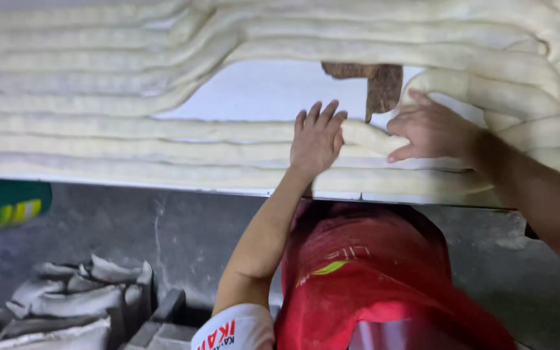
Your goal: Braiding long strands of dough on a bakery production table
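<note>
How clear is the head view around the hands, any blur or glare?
Head view: left hand and right hand on the dough ropes read fairly sharp; the pale board looks washed out; the lower left floor is dim and soft.

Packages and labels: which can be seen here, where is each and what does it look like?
Green package: left edge, under the white board, green with yellow and white stripes.
Grey sacks: lower left on the floor, crumpled, dusty, stacked.
Red apron: below the left hand and right hand, red with a small green leaf mark and faint lettering.
White sleeve: bottom centre, with red print.
</note>
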